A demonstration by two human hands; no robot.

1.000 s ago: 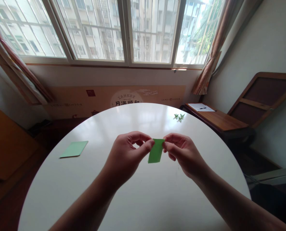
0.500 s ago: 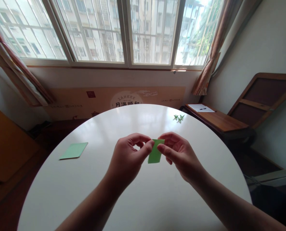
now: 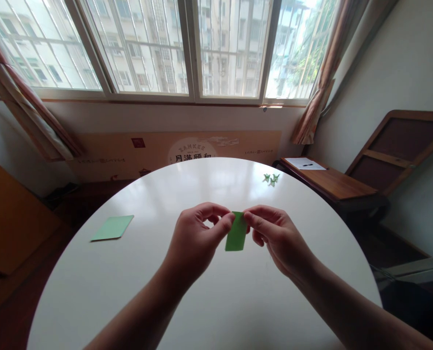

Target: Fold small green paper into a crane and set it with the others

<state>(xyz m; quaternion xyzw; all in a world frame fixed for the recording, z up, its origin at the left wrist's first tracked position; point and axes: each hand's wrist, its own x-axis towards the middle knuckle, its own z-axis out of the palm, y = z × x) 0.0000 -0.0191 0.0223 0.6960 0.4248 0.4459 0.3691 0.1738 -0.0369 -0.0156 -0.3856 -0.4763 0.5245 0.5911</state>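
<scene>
A narrow green piece of folded paper (image 3: 235, 236) is held up over the white round table (image 3: 187, 189). My left hand (image 3: 202, 233) pinches its upper left corner between thumb and forefinger. At the upper right corner, my right hand (image 3: 275, 233) grips it the same way, its other fingers curled. To the left lies a light green square of paper (image 3: 112, 227), flat on the table and apart from both hands. Several small folded green paper shapes (image 3: 271, 179) sit close together near the table's far right edge.
Behind the table's right side stands a wooden chair (image 3: 348, 187) bearing a white sheet (image 3: 305, 164) with a dark pen on it. A barred window (image 3: 227, 53) with curtains (image 3: 316, 97) spans the far wall. An orange-brown cabinet (image 3: 12, 218) is at left.
My right thumb has slid up to the paper's top right corner, uncovering more of the paper. The paper hangs slightly lower and straighter. My left hand stays nearly in place.
</scene>
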